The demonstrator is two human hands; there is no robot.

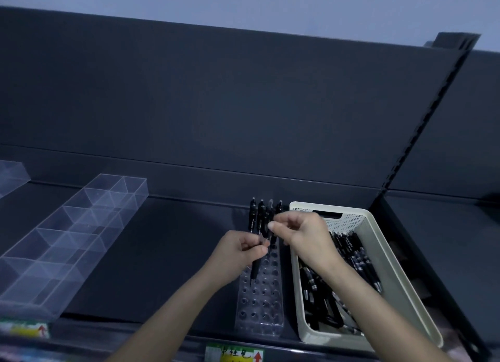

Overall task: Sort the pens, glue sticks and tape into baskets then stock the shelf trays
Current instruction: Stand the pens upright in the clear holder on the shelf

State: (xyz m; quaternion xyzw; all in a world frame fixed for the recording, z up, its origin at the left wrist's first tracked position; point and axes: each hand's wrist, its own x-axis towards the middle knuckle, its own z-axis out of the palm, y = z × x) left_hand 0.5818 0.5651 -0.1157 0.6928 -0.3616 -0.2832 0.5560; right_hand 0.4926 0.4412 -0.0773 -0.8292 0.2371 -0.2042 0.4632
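A dark shelf (162, 253) with a dark back panel (216, 104) fills the view, and a pale wall (270, 4) shows above it. Near the middle of the shelf, the left hand (238, 253) holds a black pen (254, 271) with its fingers curled round the upper barrel. The pen points tip down over a clear holed tray (259, 302) that lies lengthwise on the shelf. At the far end of this tray a short row of standing pens (261, 213) is set upright in the holes, and the nearer holes show no pens. The right hand (305, 237) is just beside the left one, its fingers curled and its thumb and forefinger tips pressed together right against the standing pens. Whether they actually grip one of them cannot be told. Just to the right of the holed tray, touching or nearly touching it, sits a cream basket (392, 267) with perforated walls. Many loose pens (351, 253) lie in a heap inside it, and the right forearm crosses over its near half. Well to the left stands a clear compartment tray (81, 226) divided into square cells. Two price labels (234, 354) are fixed along the shelf's front edge, and a slotted upright (422, 131) rises at the right.
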